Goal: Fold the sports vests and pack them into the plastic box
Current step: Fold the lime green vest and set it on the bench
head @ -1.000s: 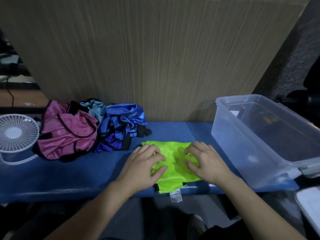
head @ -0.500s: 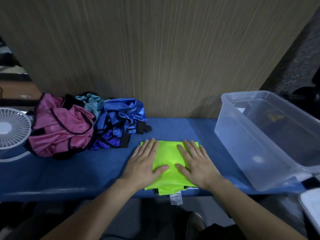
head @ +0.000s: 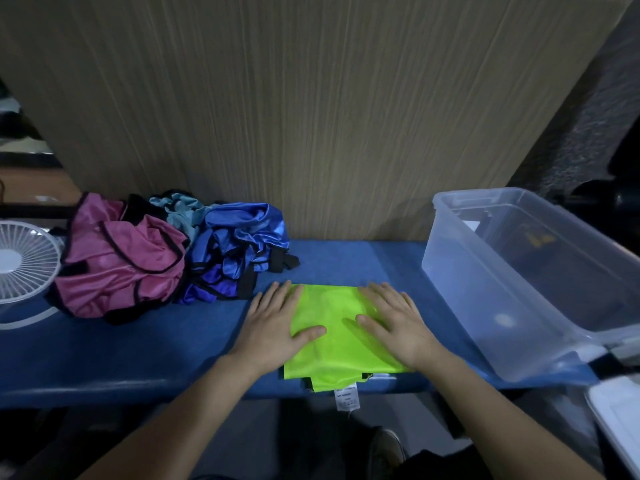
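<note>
Hands flat on the job here: the left hand [head: 273,327] and the right hand [head: 398,323] both lie palm-down with fingers straight, pressing on the folded neon-yellow vest [head: 334,337], one on each side edge, thumbs pointing in toward each other. That vest sits on the blue table [head: 145,355] at about 6 o'clock, right at the near edge, with a white care label [head: 347,396] dangling off the front. Over at 3 o'clock is the clear plastic box [head: 512,289], near the vest but not touching it, and I can't tell what the dark stuff seen through it is. At 9 to 10 o'clock there's a crumpled heap: pink vest [head: 121,268], a light blue vest [head: 180,209] poking out behind, and a royal blue vest [head: 239,251] touching the pink one. A white fan [head: 24,261] is at the far 9 o'clock edge. Wood-grain panel [head: 311,109] stands behind it all.
</note>
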`<action>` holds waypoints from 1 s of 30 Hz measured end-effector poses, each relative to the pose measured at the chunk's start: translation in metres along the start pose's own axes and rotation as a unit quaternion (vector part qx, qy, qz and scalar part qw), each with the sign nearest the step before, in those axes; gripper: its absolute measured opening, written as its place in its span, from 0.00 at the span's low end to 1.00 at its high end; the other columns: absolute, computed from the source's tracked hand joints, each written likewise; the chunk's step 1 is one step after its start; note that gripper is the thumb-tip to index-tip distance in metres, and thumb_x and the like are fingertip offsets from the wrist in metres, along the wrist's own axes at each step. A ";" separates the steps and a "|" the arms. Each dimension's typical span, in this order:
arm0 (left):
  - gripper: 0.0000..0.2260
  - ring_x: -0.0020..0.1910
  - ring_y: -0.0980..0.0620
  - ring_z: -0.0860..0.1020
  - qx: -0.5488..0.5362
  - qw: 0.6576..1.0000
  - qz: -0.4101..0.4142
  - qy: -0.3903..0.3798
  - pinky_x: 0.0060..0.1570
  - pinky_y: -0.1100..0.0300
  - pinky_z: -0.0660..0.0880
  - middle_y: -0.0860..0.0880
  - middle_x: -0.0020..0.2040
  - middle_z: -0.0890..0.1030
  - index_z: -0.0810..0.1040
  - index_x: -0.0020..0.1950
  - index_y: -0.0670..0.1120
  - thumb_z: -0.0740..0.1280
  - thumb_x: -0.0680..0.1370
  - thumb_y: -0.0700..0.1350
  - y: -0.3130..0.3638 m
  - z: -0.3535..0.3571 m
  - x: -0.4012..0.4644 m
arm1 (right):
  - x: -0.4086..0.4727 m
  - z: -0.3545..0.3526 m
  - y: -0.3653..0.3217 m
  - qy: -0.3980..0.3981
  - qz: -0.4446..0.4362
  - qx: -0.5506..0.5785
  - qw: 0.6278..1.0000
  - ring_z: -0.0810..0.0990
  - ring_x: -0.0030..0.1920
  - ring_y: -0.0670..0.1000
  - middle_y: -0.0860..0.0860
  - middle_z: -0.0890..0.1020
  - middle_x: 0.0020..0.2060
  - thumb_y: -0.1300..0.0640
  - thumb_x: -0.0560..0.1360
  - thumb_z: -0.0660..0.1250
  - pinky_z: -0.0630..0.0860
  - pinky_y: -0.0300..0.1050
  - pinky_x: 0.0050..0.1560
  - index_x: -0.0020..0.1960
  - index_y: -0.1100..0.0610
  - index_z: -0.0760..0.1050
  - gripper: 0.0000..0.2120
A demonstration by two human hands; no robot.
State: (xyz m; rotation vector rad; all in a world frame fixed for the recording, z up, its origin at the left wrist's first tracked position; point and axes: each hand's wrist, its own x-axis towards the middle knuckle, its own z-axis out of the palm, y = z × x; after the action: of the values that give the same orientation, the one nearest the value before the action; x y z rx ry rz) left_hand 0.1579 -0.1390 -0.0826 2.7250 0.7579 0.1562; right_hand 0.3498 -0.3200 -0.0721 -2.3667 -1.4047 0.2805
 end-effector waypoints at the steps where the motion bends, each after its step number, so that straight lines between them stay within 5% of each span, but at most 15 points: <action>1: 0.53 0.81 0.52 0.47 -0.013 1.000 0.001 0.011 0.79 0.51 0.45 0.52 0.83 0.50 0.48 0.82 0.54 0.36 0.65 0.82 -0.001 -0.005 0.003 | 0.002 -0.005 0.001 0.016 0.001 0.005 1.000 0.55 0.78 0.49 0.45 0.63 0.76 0.19 0.67 0.42 0.47 0.48 0.78 0.77 0.44 0.61 0.47; 4: 0.45 0.77 0.53 0.59 -0.061 0.996 0.009 0.058 0.76 0.52 0.55 0.55 0.77 0.63 0.62 0.79 0.56 0.49 0.68 0.80 -0.005 -0.022 0.015 | 0.011 -0.019 0.005 0.043 0.003 0.015 0.999 0.69 0.68 0.51 0.44 0.73 0.65 0.32 0.67 0.55 0.58 0.44 0.68 0.70 0.46 0.71 0.35; 8: 0.30 0.68 0.56 0.71 -0.130 0.992 0.002 0.000 0.68 0.52 0.69 0.59 0.69 0.72 0.69 0.74 0.57 0.71 0.74 0.62 -0.011 -0.043 0.038 | 0.033 -0.036 0.007 -0.024 0.015 0.025 0.999 0.70 0.66 0.51 0.45 0.74 0.64 0.41 0.67 0.65 0.65 0.52 0.69 0.68 0.45 0.72 0.30; 12: 0.32 0.70 0.55 0.69 -0.117 0.989 -0.011 -0.094 0.70 0.52 0.68 0.57 0.70 0.70 0.68 0.76 0.55 0.72 0.74 0.62 -0.014 -0.043 0.055 | 0.056 -0.043 0.011 -0.091 0.025 -0.003 0.996 0.70 0.69 0.54 0.50 0.73 0.68 0.51 0.73 0.73 0.66 0.54 0.70 0.72 0.50 0.70 0.29; 18: 0.31 0.71 0.51 0.65 -0.102 0.989 -0.027 -0.102 0.68 0.56 0.66 0.52 0.69 0.69 0.69 0.75 0.53 0.72 0.74 0.60 -0.011 -0.038 0.056 | 0.060 -0.037 0.013 -0.115 0.036 -0.051 0.991 0.67 0.69 0.56 0.52 0.71 0.68 0.49 0.72 0.73 0.64 0.53 0.71 0.75 0.50 0.66 0.34; 24: 0.19 0.57 0.55 0.71 -0.126 0.986 -0.031 -0.105 0.51 0.60 0.70 0.54 0.54 0.73 0.78 0.55 0.54 0.78 0.69 0.56 -0.010 -0.036 0.058 | 0.059 -0.043 0.009 -0.123 0.031 -0.061 0.990 0.67 0.61 0.53 0.51 0.72 0.58 0.48 0.70 0.75 0.67 0.50 0.65 0.67 0.51 0.73 0.28; 30: 0.15 0.41 0.58 0.79 -0.163 0.984 -0.033 -0.070 0.37 0.59 0.73 0.56 0.43 0.80 0.75 0.45 0.55 0.79 0.68 0.52 -0.002 -0.039 0.059 | 0.058 -0.046 0.018 -0.105 0.041 0.097 0.989 0.76 0.40 0.46 0.45 0.78 0.40 0.59 0.69 0.76 0.73 0.40 0.37 0.44 0.47 0.74 0.13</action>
State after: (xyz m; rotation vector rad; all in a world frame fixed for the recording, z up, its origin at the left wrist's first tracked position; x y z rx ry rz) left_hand 0.1999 -0.0962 -0.0456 2.3715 0.7125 0.0662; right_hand 0.4086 -0.2872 -0.0364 -2.2898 -1.3043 0.6747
